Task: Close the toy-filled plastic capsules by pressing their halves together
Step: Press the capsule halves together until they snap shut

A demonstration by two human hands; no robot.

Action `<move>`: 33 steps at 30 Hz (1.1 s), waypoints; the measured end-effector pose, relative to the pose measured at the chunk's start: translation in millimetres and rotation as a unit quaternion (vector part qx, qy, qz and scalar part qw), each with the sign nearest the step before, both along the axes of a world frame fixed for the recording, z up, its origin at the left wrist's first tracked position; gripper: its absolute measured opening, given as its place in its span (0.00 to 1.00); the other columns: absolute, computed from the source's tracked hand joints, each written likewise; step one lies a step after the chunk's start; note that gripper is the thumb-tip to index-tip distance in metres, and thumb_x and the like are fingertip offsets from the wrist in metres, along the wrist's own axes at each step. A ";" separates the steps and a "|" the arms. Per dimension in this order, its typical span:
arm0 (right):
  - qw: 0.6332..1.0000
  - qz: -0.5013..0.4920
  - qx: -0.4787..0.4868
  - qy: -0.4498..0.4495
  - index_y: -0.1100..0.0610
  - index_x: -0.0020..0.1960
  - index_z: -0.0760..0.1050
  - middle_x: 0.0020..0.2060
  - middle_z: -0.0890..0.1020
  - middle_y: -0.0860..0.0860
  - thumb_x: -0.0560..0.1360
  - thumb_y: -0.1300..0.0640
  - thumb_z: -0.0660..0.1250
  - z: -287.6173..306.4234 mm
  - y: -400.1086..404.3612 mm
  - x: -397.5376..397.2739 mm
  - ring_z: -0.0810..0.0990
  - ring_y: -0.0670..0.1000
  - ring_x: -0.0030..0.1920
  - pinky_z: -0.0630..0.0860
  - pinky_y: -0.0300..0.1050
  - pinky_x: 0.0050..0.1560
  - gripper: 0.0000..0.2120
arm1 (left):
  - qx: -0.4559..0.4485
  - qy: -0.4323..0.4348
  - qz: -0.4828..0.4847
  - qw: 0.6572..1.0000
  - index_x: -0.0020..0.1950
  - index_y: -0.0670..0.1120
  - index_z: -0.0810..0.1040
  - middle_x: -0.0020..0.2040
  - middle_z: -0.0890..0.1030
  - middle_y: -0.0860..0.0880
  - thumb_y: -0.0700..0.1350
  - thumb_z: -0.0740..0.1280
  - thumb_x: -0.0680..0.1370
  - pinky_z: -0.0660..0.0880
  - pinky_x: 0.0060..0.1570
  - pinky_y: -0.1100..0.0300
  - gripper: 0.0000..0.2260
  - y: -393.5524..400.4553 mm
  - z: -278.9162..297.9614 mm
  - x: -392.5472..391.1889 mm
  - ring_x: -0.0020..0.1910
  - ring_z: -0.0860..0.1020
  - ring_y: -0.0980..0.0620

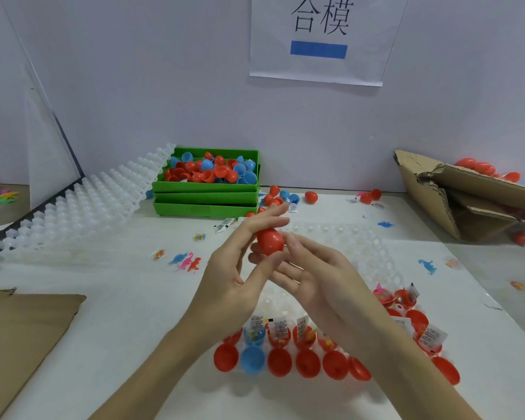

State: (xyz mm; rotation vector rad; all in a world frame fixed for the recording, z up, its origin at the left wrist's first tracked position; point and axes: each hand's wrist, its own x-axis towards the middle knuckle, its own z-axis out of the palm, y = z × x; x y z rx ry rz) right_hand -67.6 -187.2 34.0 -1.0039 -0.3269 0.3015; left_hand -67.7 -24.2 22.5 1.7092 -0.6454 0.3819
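In the head view, we hold one red capsule [269, 241] up over the middle of the counter [109, 301], between both hands, clear of the trays. Our left hand [240, 268] comes up from the near edge with the palm turned inward; its fingers reach long and nearly straight past the far side of the capsule, while the thumb crosses below it. Our right hand [312, 268] comes in from the near right, palm up, fingertips touching the capsule's right side. So the grip is a two-handed pinch on that single capsule, fingers fairly extended, not wrapped. We judge this suits the press: opposite sides are braced so the halves can be squeezed together. No seam gap shows, so it may already be shut; we cannot tell for sure.

Along the near edge, a white tray [373, 256] carries a row of open halves [279, 362], mostly red with one blue, and behind them filled halves [281, 331] with toys and paper tags, within easy reach for the next turns. At the far edge, stacked green bins [206, 189] hold loose shells. A second white tray [82, 204] leans at the far left. A cardboard box [455, 195] with red capsules sits at the far right corner, probably for finished ones.
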 end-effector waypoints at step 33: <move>0.999 0.042 0.034 0.008 0.62 0.61 0.84 0.57 0.85 0.60 0.80 0.54 0.68 2.7 0.9 -0.5 0.85 0.56 0.60 0.80 0.44 0.60 0.15 | 0.036 -0.014 0.021 0.999 0.71 0.51 0.76 0.67 0.81 0.57 0.50 0.69 0.82 0.69 0.68 0.67 0.18 -0.2 7.7 -2.7 0.72 0.75 0.52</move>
